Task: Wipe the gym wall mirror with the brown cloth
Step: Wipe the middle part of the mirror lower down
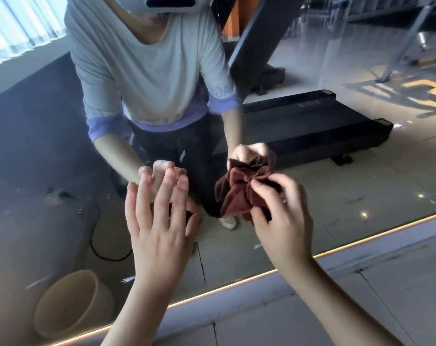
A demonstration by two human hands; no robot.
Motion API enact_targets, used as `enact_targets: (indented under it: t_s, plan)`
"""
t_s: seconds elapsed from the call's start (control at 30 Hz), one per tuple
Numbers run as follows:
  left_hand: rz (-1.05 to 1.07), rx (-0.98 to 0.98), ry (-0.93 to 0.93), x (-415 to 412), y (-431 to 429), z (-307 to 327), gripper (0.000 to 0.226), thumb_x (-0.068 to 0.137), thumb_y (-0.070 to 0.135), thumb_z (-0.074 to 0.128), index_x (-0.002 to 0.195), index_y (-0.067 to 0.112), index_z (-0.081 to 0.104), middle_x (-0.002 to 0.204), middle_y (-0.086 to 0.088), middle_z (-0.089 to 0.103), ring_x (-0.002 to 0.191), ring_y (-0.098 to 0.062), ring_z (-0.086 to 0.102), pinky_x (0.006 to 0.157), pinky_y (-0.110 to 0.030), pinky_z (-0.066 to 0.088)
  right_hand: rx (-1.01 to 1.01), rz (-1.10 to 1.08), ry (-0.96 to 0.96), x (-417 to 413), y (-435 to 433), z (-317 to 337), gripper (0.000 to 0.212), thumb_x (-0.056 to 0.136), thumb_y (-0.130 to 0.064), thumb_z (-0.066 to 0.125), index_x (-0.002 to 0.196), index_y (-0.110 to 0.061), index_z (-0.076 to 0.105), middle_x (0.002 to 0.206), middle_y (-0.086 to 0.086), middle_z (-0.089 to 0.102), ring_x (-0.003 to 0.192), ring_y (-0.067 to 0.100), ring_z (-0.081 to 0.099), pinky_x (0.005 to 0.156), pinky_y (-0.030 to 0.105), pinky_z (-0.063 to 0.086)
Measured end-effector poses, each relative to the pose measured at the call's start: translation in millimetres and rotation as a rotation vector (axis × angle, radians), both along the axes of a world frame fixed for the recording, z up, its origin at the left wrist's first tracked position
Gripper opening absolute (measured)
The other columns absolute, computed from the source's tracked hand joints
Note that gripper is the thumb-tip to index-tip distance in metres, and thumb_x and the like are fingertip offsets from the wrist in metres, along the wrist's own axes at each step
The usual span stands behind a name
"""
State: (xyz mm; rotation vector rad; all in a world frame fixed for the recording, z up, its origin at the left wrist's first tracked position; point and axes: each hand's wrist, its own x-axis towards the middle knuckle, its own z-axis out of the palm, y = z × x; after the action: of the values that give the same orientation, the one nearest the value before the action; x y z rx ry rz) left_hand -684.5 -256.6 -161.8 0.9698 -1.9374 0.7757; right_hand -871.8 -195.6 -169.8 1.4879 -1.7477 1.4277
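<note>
The wall mirror (pixel 336 171) fills most of the view, its lit lower edge running diagonally across the bottom. My right hand (pixel 284 221) pinches a bunched brown cloth (pixel 239 193) between thumb and fingers, holding it up against or just in front of the glass. My left hand (pixel 159 221) is spread, fingers straight, beside the cloth at the glass; whether it touches the mirror I cannot tell. Both hands and the cloth show again as reflections just above them.
The mirror reflects a person in a grey shirt, a black treadmill (pixel 312 126), a beige bin (pixel 69 303), a black cable on the tiles and gym frames at the upper right. Tiled floor (pixel 312 308) lies below the mirror's edge.
</note>
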Motion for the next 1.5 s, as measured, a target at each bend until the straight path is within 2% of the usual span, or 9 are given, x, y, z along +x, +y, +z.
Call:
enact_targets:
  t_s: [0.17, 0.33, 0.57, 0.73, 0.9, 1.1, 1.27, 1.43, 1.5]
  plan:
    - [-0.078, -0.029, -0.105, -24.5, -1.3, 4.9, 0.075, 0.085, 0.029, 0.076, 0.148, 0.012, 0.039, 0.156, -0.005, 0.029, 0.143, -0.035, 0.024, 0.122, -0.05, 0.014, -0.126, -0.157, -0.443, -14.4, -4.3, 12.2, 0.035, 0.081, 0.003, 0.065, 0.115, -0.004, 0.066, 0.12, 0.02, 0.057, 0.111, 0.036, 0.056, 0.092, 0.001, 0.03]
    - [-0.043, -0.092, -0.081, -30.0, -5.7, 0.3, 0.079, 0.082, 0.021, 0.081, 0.149, 0.014, 0.039, 0.153, -0.004, 0.035, 0.143, -0.034, 0.026, 0.123, -0.049, 0.014, -0.002, -0.007, -0.024, -7.3, -0.6, -4.2, 0.035, 0.08, -0.006, 0.058, 0.113, -0.015, 0.062, 0.121, 0.011, 0.054, 0.106, 0.029, 0.052, 0.079, 0.028, 0.044]
    - [-0.021, -0.106, -0.086, -32.0, -4.7, -0.9, 0.074, 0.087, 0.024, 0.075, 0.15, 0.013, 0.038, 0.154, -0.005, 0.035, 0.144, -0.035, 0.025, 0.123, -0.049, 0.013, -0.045, -0.14, -0.374, -20.8, 2.4, 1.9, 0.039, 0.078, 0.004, 0.067, 0.115, -0.006, 0.062, 0.117, 0.016, 0.057, 0.106, 0.036, 0.056, 0.078, 0.013, 0.032]
    - [-0.009, -0.104, -0.082, -32.5, -3.7, -1.3, 0.074, 0.088, 0.023, 0.075, 0.15, 0.013, 0.037, 0.153, -0.006, 0.035, 0.143, -0.036, 0.026, 0.123, -0.05, 0.013, 0.075, -0.011, 0.039, -19.6, 4.7, -3.7, 0.037, 0.078, -0.012, 0.054, 0.113, -0.022, 0.057, 0.12, 0.004, 0.052, 0.101, 0.025, 0.053, 0.07, 0.025, 0.042]
    - [0.002, -0.088, -0.095, -32.5, -2.1, 0.5, 0.073, 0.09, 0.025, 0.072, 0.151, 0.012, 0.035, 0.153, -0.007, 0.034, 0.145, -0.035, 0.022, 0.123, -0.051, 0.011, -0.073, -0.154, -0.486, -39.9, 1.0, 11.1, 0.04, 0.078, -0.001, 0.062, 0.117, -0.006, 0.063, 0.118, 0.018, 0.057, 0.106, 0.04, 0.058, 0.078, 0.02, 0.036]
    - [0.008, -0.085, -0.087, -34.2, -1.0, -0.1, 0.068, 0.091, 0.023, 0.069, 0.15, 0.011, 0.037, 0.152, -0.009, 0.036, 0.145, -0.035, 0.021, 0.123, -0.052, 0.013, 0.052, 0.017, -0.041, -31.9, 6.9, -1.8, 0.03, 0.081, -0.01, 0.055, 0.108, -0.01, 0.068, 0.115, 0.014, 0.059, 0.096, 0.036, 0.063, 0.072, 0.034, 0.052]
    - [0.01, -0.063, -0.101, -35.9, -0.4, 1.1, 0.066, 0.092, 0.025, 0.067, 0.149, 0.009, 0.038, 0.155, -0.009, 0.029, 0.146, -0.036, 0.02, 0.121, -0.054, 0.015, -0.074, -0.151, -0.335, -53.3, 5.3, 8.5, 0.029, 0.076, 0.008, 0.065, 0.104, 0.0, 0.067, 0.114, 0.019, 0.06, 0.102, 0.037, 0.061, 0.089, 0.003, 0.033]
    - [-0.049, -0.061, -0.082, -43.6, 2.3, 7.7, 0.061, 0.089, 0.022, 0.069, 0.143, 0.006, 0.044, 0.152, -0.01, 0.032, 0.143, -0.037, 0.024, 0.121, -0.051, 0.016, 0.027, -0.06, -0.036, -47.0, 8.5, -0.2, 0.029, 0.078, -0.002, 0.06, 0.104, -0.006, 0.071, 0.112, 0.014, 0.064, 0.094, 0.034, 0.063, 0.079, 0.026, 0.044]
    - [-0.107, -0.082, -0.133, -50.3, 0.2, 14.7, 0.065, 0.089, 0.024, 0.071, 0.145, 0.009, 0.042, 0.153, -0.008, 0.031, 0.142, -0.038, 0.027, 0.123, -0.05, 0.013, -0.009, -0.1, -0.075, -62.6, 8.0, 4.6, 0.03, 0.076, 0.001, 0.064, 0.104, -0.005, 0.071, 0.113, 0.015, 0.064, 0.097, 0.033, 0.062, 0.08, 0.027, 0.044]
